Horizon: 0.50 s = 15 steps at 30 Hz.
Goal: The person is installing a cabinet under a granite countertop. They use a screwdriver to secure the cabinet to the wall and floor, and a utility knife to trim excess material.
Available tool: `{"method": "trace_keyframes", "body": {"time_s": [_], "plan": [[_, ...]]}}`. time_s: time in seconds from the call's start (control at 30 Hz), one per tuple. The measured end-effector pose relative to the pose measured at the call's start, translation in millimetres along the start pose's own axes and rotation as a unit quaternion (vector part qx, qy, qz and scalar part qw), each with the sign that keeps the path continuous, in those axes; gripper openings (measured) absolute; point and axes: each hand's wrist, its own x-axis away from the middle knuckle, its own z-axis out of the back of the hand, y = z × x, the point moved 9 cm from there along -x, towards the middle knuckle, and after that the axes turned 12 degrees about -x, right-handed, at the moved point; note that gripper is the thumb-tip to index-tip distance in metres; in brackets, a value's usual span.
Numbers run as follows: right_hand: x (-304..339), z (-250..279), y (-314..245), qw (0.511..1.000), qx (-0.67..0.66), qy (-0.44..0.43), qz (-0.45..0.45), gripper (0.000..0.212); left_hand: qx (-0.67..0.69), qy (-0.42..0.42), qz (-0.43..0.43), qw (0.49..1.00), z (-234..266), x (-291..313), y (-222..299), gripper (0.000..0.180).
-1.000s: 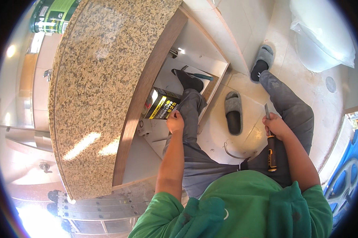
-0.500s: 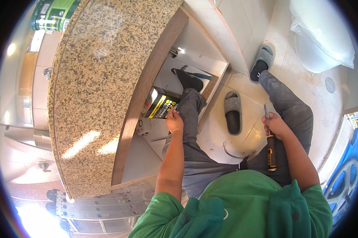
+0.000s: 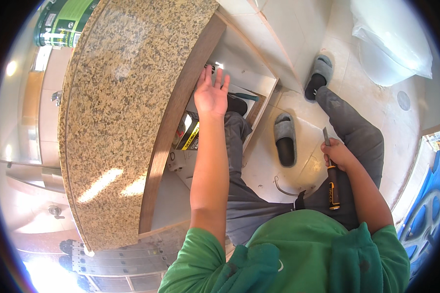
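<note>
The right hand [image 3: 339, 154] holds a slim, straight metal-bladed tool [image 3: 333, 180].

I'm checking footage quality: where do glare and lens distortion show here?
Head view: sunlight streaks the granite countertop; head view: blown-out glare at lower left; head view: the countertop's long edge bows; head view: the left hand reads clearly.
</note>
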Motion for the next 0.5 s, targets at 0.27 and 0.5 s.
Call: {"method": "trace_keyframes", "body": {"time_s": [0.27,0.5], "plan": [[-1,0,1,1.000,-0.010,0.001,-0.002,0.009,0.093,-0.004,0.022,0.995,-30,-12,0,0.045],[-4,-1,2,1.000,-0.017,-0.009,0.002,0.009,0.125,-0.022,0.032,0.991,-40,-19,-1,0.052]]}}
